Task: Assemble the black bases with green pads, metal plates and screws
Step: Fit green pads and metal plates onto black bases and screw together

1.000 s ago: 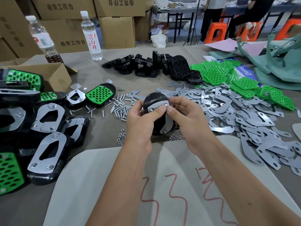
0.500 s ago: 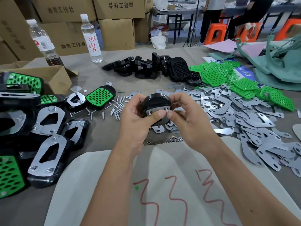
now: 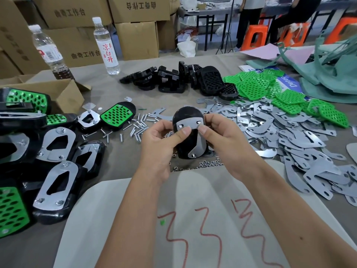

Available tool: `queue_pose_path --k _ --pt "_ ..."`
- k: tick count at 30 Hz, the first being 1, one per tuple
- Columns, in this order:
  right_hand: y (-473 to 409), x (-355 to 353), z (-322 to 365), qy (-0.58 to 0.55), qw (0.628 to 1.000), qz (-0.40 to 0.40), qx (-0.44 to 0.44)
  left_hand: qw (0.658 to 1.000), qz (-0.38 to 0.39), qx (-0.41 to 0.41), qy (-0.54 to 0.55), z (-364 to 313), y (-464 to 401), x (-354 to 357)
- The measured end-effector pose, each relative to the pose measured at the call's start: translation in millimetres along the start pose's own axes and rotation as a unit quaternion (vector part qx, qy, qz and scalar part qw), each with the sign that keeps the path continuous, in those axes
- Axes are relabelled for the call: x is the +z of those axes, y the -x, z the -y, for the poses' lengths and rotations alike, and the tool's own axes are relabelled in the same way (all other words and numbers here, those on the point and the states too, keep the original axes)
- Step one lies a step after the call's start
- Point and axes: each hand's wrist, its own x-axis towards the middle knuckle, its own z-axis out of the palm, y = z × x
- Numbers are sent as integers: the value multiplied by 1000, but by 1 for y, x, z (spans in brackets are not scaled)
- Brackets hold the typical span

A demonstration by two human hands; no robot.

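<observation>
Both hands hold one black base (image 3: 185, 115) upright above the table centre, its back toward me. A curved metal plate (image 3: 195, 136) lies on it with screw ends showing at its top corners and lower tip. My left hand (image 3: 160, 144) grips the base's left side with its thumb pressed on the plate. My right hand (image 3: 226, 138) grips the right side, thumb also on the plate. Loose screws (image 3: 138, 126) lie left of the base, small nuts (image 3: 202, 164) below it. Metal plates (image 3: 289, 136) are heaped to the right, green pads (image 3: 286, 95) behind them, bare black bases (image 3: 179, 80) at the back.
Finished assemblies (image 3: 54, 171) are piled at the left, one green-padded unit (image 3: 117, 116) beside the screws. Two water bottles (image 3: 106, 47) and an open cardboard box (image 3: 63, 93) stand at the back left. A grey sheet with red marks (image 3: 193, 219) covers the near edge.
The base was lifted and tipped, then brought back upright facing me, with both thumbs now pressing the plate's upper band.
</observation>
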Motion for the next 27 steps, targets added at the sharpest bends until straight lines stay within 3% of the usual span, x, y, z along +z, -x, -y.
queue_pose_path --k 13,20,27 --pt "1 10 -3 -40 998 -28 43 998 -41 -34 18 0 0 1" --pt "3 4 -1 -64 996 -24 62 999 -5 -39 -2 0 1 0" --pt "5 12 -4 -64 994 -82 14 998 -24 -59 -7 3 -2 4"
